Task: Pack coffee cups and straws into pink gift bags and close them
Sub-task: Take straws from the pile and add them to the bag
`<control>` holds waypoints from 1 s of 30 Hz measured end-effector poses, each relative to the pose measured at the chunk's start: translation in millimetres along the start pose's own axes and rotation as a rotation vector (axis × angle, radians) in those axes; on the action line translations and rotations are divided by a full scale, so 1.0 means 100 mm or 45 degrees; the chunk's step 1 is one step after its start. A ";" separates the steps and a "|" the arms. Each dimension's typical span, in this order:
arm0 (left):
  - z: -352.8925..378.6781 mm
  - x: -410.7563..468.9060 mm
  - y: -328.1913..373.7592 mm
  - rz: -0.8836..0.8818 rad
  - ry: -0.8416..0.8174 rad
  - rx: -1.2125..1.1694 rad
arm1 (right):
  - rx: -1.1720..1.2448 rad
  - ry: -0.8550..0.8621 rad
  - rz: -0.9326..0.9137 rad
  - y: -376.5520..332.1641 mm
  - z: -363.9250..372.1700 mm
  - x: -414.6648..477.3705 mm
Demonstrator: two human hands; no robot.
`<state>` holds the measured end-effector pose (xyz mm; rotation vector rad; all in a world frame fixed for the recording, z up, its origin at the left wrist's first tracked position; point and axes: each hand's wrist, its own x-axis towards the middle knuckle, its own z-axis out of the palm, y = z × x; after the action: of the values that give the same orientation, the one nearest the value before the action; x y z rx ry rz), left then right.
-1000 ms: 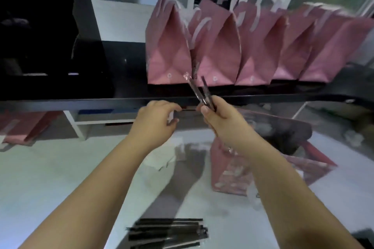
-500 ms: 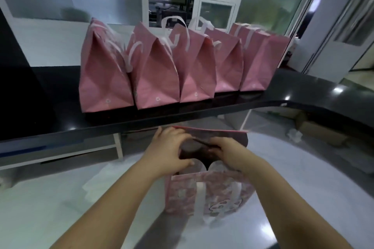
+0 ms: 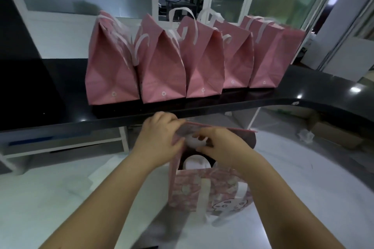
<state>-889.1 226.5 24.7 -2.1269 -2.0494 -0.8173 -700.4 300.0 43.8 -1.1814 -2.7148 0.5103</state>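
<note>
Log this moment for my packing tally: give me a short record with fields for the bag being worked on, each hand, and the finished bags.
bag in work: pink patterned gift bag, upright on the pale lower surface, top still open
left hand: at the bag's top left edge, fingers on the rim
right hand: over the bag's mouth, fingers at a white round object inside; grip unclear
finished bags: five closed pink bags in a row on the black counter, white handles up
</note>
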 end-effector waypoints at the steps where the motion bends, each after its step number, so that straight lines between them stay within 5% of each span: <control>1: -0.07 -0.01 -0.05 -0.031 0.057 0.031 | 0.018 0.059 -0.043 -0.14 -0.03 0.01; 8: -0.50 -0.57 -0.91 -0.455 0.150 0.199 | 0.101 0.248 -0.193 -1.26 0.41 0.39; 14: -0.28 -1.41 -1.62 -0.870 -0.146 0.266 | -0.065 -0.179 -0.046 -1.63 1.67 0.66; 18: 0.03 -1.70 -1.76 -0.885 -0.279 0.253 | -0.044 -0.295 0.102 -1.35 2.27 0.79; 22: 0.24 -1.82 -1.80 -0.906 -0.383 0.187 | 0.114 -0.171 0.287 -1.10 2.54 0.99; 30: 0.38 -1.93 -1.87 -0.898 -0.344 0.095 | 0.026 -0.075 0.397 -1.16 2.91 1.22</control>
<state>-1047.2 86.3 -146.2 -1.5246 -2.9754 -0.4936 -937.8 242.5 -187.5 -1.6195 -2.5752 0.6170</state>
